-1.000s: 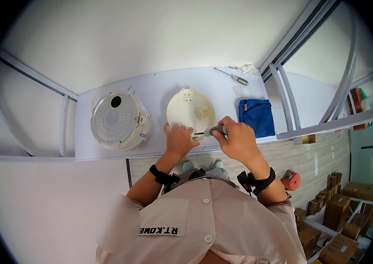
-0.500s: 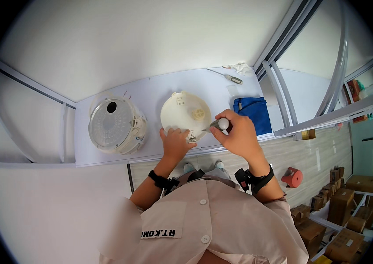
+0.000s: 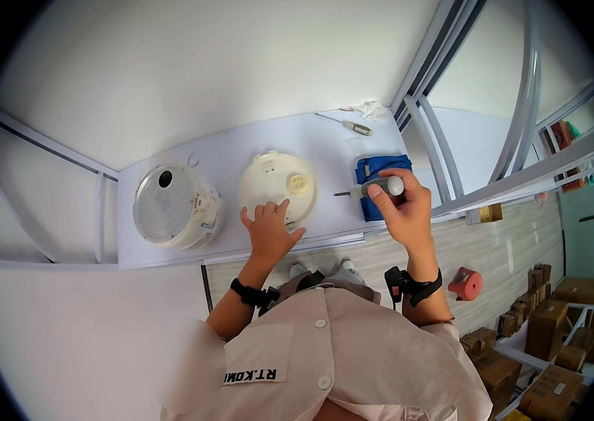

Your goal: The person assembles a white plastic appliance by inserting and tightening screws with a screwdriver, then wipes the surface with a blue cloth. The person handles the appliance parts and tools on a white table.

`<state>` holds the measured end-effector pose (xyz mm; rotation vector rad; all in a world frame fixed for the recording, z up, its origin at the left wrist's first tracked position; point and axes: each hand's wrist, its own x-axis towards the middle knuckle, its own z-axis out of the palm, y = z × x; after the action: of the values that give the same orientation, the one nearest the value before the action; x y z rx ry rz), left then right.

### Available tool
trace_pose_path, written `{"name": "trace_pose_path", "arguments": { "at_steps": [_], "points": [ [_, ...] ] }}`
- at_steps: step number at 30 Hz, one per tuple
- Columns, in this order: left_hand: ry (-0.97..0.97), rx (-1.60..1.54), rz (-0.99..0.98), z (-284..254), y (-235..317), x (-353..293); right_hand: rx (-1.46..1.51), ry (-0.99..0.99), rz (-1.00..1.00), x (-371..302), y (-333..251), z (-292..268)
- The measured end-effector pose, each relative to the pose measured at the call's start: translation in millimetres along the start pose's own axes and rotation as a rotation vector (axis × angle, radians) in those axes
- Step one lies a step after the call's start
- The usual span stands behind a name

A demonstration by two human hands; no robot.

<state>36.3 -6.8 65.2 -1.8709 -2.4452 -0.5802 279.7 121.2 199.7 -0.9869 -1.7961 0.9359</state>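
A cream round plastic cover (image 3: 262,184) lies on the white table, with a yellowish round spoked piece (image 3: 298,184) on its inner face. My left hand (image 3: 271,230) is at the cover's near edge with fingers spread; whether the fingertips touch it I cannot tell. In my right hand (image 3: 409,214) is a screwdriver (image 3: 361,191) with a grey handle. Its shaft points left toward the cover, apart from it. That hand is over a blue fabric pouch (image 3: 386,164), partly hiding it. To the left of the cover stands a white round appliance body (image 3: 202,210) with a pale disc-shaped end facing up.
Another screwdriver (image 3: 357,128) lies at the table's far right, near a crumpled white cloth (image 3: 369,110). A metal frame (image 3: 444,151) borders the right side. A red cylindrical object (image 3: 467,283) stands on the floor, and cardboard boxes (image 3: 546,330) are stacked at lower right.
My right hand has moved right with the screwdriver, away from the cover and over the blue pouch. The left hand's fingers have spread and loosened from the cover's near edge. The view has shifted slightly.
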Motion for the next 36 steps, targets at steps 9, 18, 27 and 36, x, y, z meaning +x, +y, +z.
{"name": "trace_pose_path", "arguments": {
  "at_steps": [9, 18, 27, 36],
  "points": [
    [-0.019, -0.328, 0.065, 32, 68, 28, -0.184, -0.106, -0.246, -3, 19, -48],
    [-0.086, -0.25, 0.021, 94, 123, 53, -0.188, -0.228, -0.305, -1, 41, -103],
    [-0.074, -0.137, -0.043, 126, 129, 52, -0.219, -0.375, -0.369, 8, 58, -126],
    [0.018, -0.202, -0.096, 131, 127, 50, -0.229, -0.461, -0.383, 15, 63, -125]
  ]
}}
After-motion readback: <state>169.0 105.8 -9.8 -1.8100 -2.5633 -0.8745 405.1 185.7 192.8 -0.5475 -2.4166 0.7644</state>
